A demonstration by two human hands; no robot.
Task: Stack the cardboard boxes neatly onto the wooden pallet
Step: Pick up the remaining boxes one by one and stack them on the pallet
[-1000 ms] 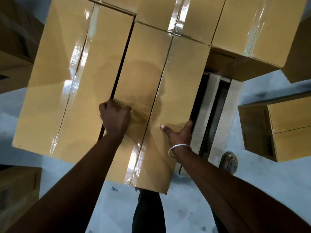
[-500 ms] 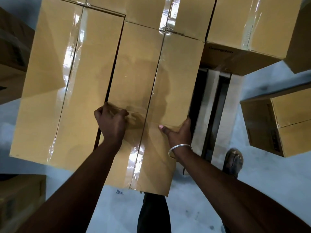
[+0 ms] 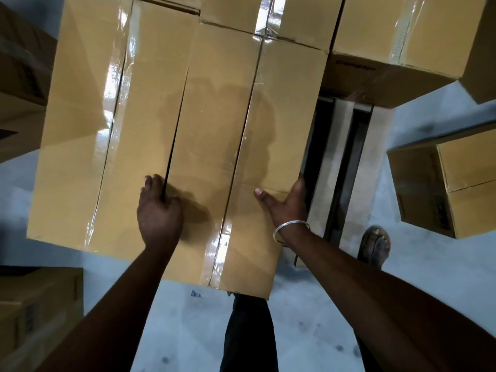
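On the stack's near edge, over the pallet [image 3: 346,162], our left hand [image 3: 159,213] hooks fingers into the gap beside the box [image 3: 241,146]; our right hand [image 3: 285,202] clasps its side. Stiff, slick-taped, probably weighty: hold edges.

**Count of items in view**

Cardboard boxes: four on the stack [image 3: 241,130], [image 3: 107,116], [image 3: 281,17], [image 3: 402,28]; four more around it [image 3: 456,181], [image 3: 35,312], [image 3: 21,84], [image 3: 483,63]. Wooden pallet [image 3: 346,146]: one. Hands: two, left [image 3: 158,213], right [image 3: 287,202]. Bangle [image 3: 290,229]: one. Sandalled foot [image 3: 374,247]: one.
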